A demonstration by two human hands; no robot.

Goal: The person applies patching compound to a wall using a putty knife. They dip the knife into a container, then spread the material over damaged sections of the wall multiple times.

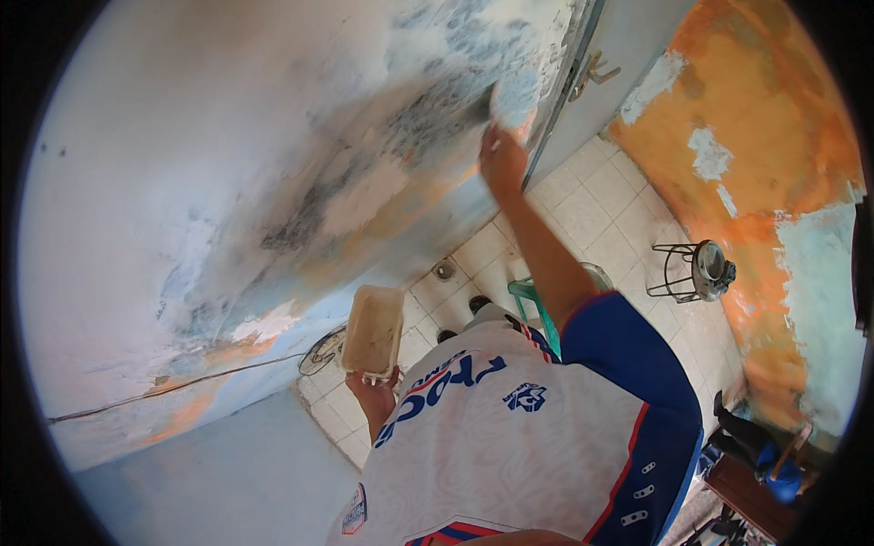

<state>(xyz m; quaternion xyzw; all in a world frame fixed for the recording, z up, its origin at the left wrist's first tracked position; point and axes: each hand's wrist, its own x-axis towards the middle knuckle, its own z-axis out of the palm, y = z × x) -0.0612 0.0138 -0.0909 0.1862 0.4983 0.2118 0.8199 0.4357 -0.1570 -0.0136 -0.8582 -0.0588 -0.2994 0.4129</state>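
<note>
My right hand point(503, 164) is raised to the wall, its fingers closed round a putty knife point(483, 107). The blade, slightly blurred, lies at the patchy wall point(364, 118) close to the door frame. Grey, dark, white and orange smears cover this part of the wall. Lower down, my left hand point(371, 397) grips the near end of a shallow, off-white rectangular tray point(373, 329). A thin pale residue coats the inside of the tray.
A grey door point(628, 45) with a metal handle point(594, 76) stands beyond my right hand. A green stool point(528, 293) is beside me on the tiled floor point(583, 214). Farther right, a black wire-legged stool point(678, 273) carries a bucket point(710, 262). A cable point(209, 375) runs along the wall.
</note>
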